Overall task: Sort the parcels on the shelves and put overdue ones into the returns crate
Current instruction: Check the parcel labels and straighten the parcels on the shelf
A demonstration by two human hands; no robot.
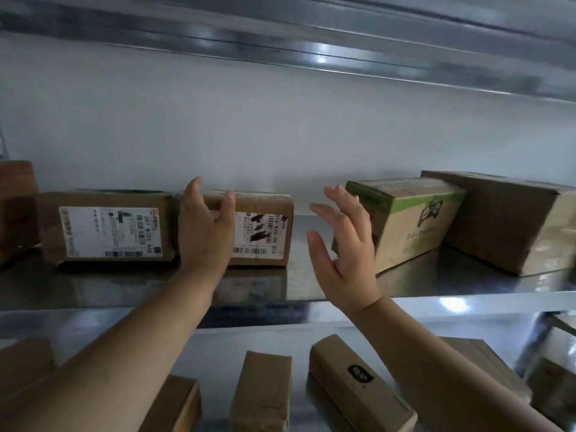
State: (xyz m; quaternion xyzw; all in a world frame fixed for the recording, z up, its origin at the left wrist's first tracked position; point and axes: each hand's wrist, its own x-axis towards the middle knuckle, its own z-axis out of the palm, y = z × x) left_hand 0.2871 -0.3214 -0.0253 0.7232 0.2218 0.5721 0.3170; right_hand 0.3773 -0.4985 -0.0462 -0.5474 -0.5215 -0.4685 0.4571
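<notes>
**Bare gap on the middle shelf between two groups of parcels**

A strip of bare metal is left on the middle shelf (pixel 299 285) between the small labelled parcel (pixel 265 232) and the green-printed parcel (pixel 414 219); the shelf's front lip runs across the view below both hands. Above the parcels, open room is seen up to the underside of the upper shelf (pixel 343 57).

Five parcels are counted on the middle shelf: a partly cut-off one at the far left (pixel 17 207), a large labelled parcel (pixel 109 226) touching the small labelled one, then the green-printed parcel leaning against a plain brown parcel (pixel 511 219). On the lower shelf, at least six cartons (pixel 261 391) are seen, several cropped by the frame. No returns crate is in view.

The left hand (pixel 204 229) is laid flat against the seam of the two labelled parcels, fingers nearly straight over the top edge, thumb spread; nothing is gripped. The right hand (pixel 343 254) is held raised before the green-printed parcel, fingers spread and straight, holding nothing; whether it touches that parcel cannot be told.
</notes>
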